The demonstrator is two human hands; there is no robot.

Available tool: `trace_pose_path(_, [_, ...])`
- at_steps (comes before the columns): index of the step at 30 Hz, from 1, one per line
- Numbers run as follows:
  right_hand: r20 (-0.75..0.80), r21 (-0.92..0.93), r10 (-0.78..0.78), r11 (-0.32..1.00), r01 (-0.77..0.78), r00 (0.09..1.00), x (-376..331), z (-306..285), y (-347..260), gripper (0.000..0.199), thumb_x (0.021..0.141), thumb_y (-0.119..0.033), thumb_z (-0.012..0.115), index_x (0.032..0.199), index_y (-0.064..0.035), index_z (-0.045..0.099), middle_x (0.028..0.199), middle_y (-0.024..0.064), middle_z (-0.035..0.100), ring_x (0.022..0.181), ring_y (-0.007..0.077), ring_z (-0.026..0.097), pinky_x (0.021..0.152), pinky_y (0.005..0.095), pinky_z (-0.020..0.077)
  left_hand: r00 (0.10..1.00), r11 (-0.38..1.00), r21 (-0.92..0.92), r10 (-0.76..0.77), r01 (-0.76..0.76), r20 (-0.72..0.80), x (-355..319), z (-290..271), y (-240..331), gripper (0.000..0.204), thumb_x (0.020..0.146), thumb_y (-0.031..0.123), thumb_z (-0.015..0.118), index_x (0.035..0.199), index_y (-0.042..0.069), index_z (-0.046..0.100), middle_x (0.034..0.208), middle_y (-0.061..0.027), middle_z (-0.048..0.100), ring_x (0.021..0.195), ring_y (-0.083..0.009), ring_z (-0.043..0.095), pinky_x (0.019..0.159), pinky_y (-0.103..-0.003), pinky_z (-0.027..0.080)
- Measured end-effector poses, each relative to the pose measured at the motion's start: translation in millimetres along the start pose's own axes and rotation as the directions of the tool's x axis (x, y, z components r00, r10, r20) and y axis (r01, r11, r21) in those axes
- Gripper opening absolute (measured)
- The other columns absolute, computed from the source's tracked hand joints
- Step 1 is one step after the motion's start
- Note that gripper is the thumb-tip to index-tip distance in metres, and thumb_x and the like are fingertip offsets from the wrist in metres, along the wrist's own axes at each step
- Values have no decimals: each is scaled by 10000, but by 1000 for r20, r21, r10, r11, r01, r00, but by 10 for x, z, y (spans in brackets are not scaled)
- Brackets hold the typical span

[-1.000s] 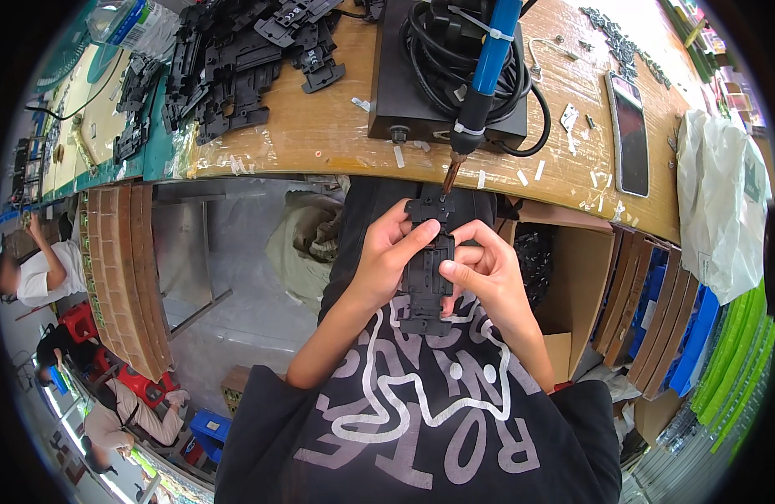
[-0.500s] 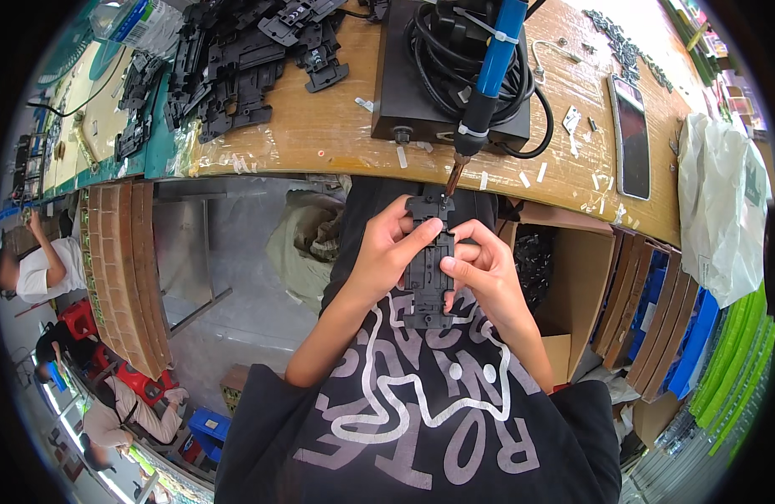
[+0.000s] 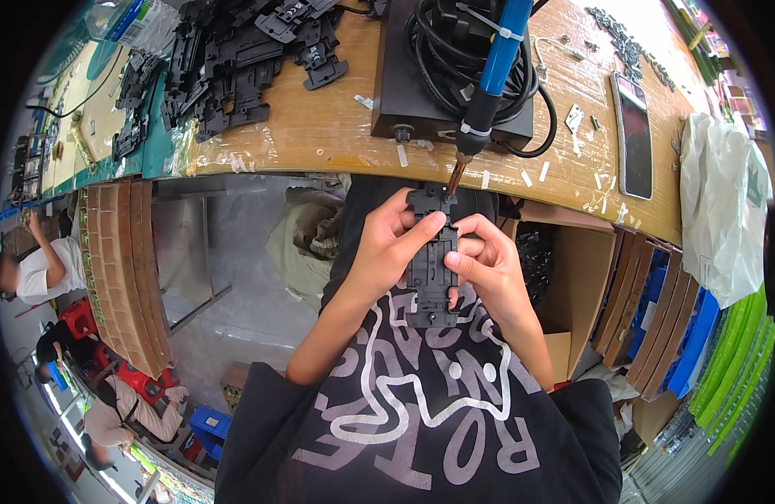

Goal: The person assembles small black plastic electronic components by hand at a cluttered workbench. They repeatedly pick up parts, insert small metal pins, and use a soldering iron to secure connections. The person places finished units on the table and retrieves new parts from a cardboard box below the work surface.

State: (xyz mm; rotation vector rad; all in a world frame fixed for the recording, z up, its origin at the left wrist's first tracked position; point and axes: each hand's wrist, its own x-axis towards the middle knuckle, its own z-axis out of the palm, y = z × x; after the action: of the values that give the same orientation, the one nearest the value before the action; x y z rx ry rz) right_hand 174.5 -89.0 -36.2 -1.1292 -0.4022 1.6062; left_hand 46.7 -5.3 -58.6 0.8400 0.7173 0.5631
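A: Grip?
B: Left hand (image 3: 391, 248) and right hand (image 3: 490, 265) both pinching black moulded plastic part (image 3: 431, 267), frame centre.
A: Tool?
B: Blue-handled soldering iron (image 3: 482, 107), upper centre; tip at part's top-right corner, contact unclear.

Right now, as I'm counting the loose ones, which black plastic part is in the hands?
The black part between the left hand and right hand, its far end by the blue tool; those in the heap lie on the table, untouched.
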Motion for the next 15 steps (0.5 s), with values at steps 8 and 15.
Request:
trace_pose_path(8, [-4, 0, -11, 1000, 11, 1000, -34, -1, 22, 230, 781, -20, 552, 953, 17, 403, 698, 83, 576, 491, 147, 567, 445, 234, 474, 1000, 1000, 14, 2, -1, -14, -23, 13, -11, 183, 813, 112, 552, 947, 4, 490, 745, -61, 588, 607, -49, 539, 490, -168, 417])
trace_pose_path(15, [-3, 1, 0, 1000, 0, 1000, -27, 9, 4, 221, 781, -19, 550, 940, 14, 400, 664, 76, 569, 481, 153, 569, 438, 235, 472, 1000, 1000, -22, -14, 14, 19, -23, 1, 15, 162, 820, 99, 536, 944, 5, 493, 754, -62, 587, 642, -62, 551, 536, -181, 441])
